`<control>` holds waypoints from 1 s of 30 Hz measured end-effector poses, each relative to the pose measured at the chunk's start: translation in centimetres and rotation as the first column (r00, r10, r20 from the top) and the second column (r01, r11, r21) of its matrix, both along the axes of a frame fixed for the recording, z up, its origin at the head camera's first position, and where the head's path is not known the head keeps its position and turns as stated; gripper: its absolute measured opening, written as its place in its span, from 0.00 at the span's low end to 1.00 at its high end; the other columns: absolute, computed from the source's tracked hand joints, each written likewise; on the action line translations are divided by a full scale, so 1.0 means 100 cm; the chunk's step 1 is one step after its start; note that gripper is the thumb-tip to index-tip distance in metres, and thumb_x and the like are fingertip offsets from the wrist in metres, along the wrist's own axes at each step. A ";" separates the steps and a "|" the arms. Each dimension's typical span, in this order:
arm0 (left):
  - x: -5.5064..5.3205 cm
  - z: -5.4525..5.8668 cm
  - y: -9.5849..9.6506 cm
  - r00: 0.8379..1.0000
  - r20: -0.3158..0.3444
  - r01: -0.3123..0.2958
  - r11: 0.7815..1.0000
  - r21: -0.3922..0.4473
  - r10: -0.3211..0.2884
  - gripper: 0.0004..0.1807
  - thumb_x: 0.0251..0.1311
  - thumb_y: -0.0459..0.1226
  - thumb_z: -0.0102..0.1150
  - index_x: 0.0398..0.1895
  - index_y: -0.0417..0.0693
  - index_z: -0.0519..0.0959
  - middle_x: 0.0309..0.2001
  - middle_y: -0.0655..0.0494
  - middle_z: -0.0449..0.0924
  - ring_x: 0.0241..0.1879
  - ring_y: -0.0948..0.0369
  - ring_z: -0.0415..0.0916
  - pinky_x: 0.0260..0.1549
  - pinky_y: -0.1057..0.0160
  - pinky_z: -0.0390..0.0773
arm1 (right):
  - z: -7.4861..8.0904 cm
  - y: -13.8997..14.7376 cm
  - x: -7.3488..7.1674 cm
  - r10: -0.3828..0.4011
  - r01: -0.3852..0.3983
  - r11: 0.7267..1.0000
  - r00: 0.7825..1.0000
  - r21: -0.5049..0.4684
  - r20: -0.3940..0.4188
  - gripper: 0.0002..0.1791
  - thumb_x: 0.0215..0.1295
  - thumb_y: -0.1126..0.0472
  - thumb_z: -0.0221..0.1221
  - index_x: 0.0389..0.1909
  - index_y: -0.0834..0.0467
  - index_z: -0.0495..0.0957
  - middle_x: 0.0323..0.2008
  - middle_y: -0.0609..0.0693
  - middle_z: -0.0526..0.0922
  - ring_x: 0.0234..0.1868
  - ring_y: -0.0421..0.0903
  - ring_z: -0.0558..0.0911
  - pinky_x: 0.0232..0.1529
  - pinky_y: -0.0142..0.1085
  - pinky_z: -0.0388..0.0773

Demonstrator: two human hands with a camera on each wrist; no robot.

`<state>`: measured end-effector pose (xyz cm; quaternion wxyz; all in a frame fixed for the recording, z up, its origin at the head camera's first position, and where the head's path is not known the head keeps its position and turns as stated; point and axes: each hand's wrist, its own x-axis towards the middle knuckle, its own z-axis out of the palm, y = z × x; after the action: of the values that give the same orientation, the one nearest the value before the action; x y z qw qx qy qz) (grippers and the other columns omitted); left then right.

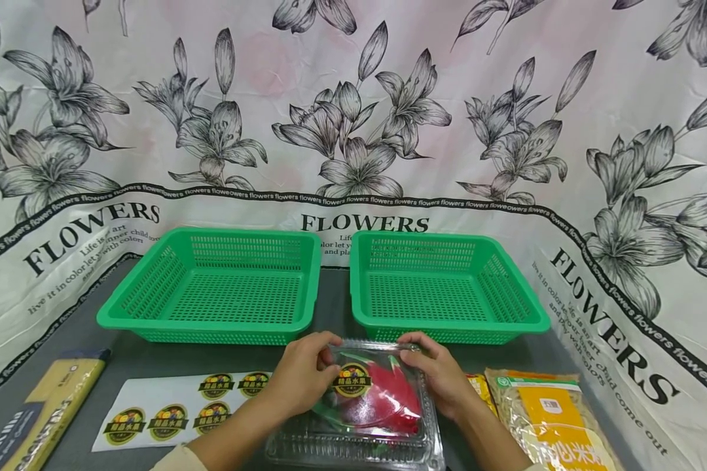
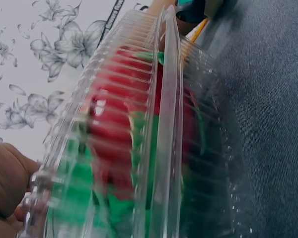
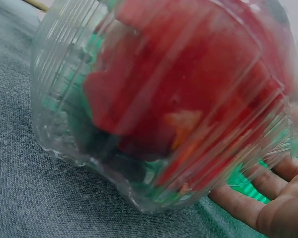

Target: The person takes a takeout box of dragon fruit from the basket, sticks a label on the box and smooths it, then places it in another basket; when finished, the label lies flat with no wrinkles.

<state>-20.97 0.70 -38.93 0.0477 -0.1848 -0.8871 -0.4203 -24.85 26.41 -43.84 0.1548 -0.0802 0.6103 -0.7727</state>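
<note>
A clear plastic clamshell box [image 1: 353, 441] with a red, green-tipped dragon fruit [image 1: 383, 396] inside lies at the near middle of the table. On its lid is a round black and gold fruit sticker [image 1: 351, 380]. My left hand [image 1: 306, 373] grips the far left corner, its thumb on the lid beside the sticker. At the far right corner my right hand [image 1: 442, 373] holds the box edge with curled fingers. The right wrist view shows fingers [image 3: 238, 206] against the box's side; the left wrist view shows the ribbed wall of the box [image 2: 164, 124] close up.
Two green mesh baskets [image 1: 212, 332] [image 1: 448, 327] stand behind the box. A white sheet of similar stickers [image 1: 147, 392] lies left, beside a yellow and navy pasta pack [image 1: 59, 405]. At right lie a noodle bag [image 1: 548, 418] and a yellow packet [image 1: 480, 390]. Flowered cloth [image 1: 353, 118] hangs behind.
</note>
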 end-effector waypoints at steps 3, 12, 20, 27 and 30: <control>0.001 0.000 -0.003 1.000 -0.005 0.022 1.000 0.002 -0.022 0.18 0.54 0.25 0.66 0.50 0.41 0.79 0.29 0.62 0.70 0.28 0.64 0.69 0.29 0.63 0.73 | 0.000 0.000 0.000 -0.011 0.010 1.000 1.000 0.013 0.007 0.08 0.65 0.65 0.59 0.44 0.55 0.76 0.39 0.54 0.77 0.32 0.47 0.81 0.31 0.40 0.81; 0.002 -0.007 -0.011 0.997 -0.072 0.043 0.989 0.140 -0.033 0.18 0.53 0.28 0.69 0.49 0.43 0.81 0.32 0.57 0.73 0.30 0.61 0.70 0.30 0.64 0.74 | 0.000 -0.001 0.001 -0.002 0.001 1.000 1.000 0.007 0.016 0.14 0.66 0.64 0.59 0.50 0.64 0.72 0.41 0.54 0.77 0.34 0.47 0.81 0.34 0.42 0.81; 0.004 -0.008 -0.022 0.998 -0.061 -0.020 0.972 0.234 0.035 0.21 0.54 0.34 0.71 0.53 0.48 0.81 0.39 0.55 0.77 0.37 0.56 0.73 0.35 0.61 0.76 | -0.001 -0.002 0.000 0.002 -0.002 1.000 1.000 -0.010 0.017 0.07 0.66 0.65 0.58 0.44 0.53 0.77 0.40 0.54 0.77 0.33 0.47 0.81 0.33 0.41 0.81; 0.006 -0.002 -0.035 0.995 -0.087 -0.031 0.967 0.255 0.054 0.27 0.54 0.37 0.71 0.59 0.51 0.78 0.49 0.63 0.77 0.42 0.54 0.74 0.37 0.56 0.76 | -0.001 -0.001 0.000 0.013 -0.012 1.000 1.000 -0.018 0.020 0.13 0.67 0.65 0.58 0.51 0.61 0.76 0.42 0.55 0.79 0.35 0.48 0.83 0.35 0.43 0.82; 0.007 0.000 -0.040 0.986 -0.155 -0.018 0.969 0.248 0.058 0.27 0.54 0.37 0.71 0.59 0.49 0.78 0.50 0.60 0.77 0.43 0.52 0.75 0.37 0.55 0.77 | -0.001 -0.001 0.001 0.020 -0.019 1.000 0.999 -0.022 0.039 0.20 0.67 0.64 0.58 0.58 0.67 0.72 0.44 0.56 0.80 0.37 0.50 0.84 0.37 0.46 0.81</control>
<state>-20.29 -3.33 -38.89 0.1499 -0.1938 -0.8247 -0.5097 -24.75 26.36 -43.91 0.1734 -0.0727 0.5978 -0.7793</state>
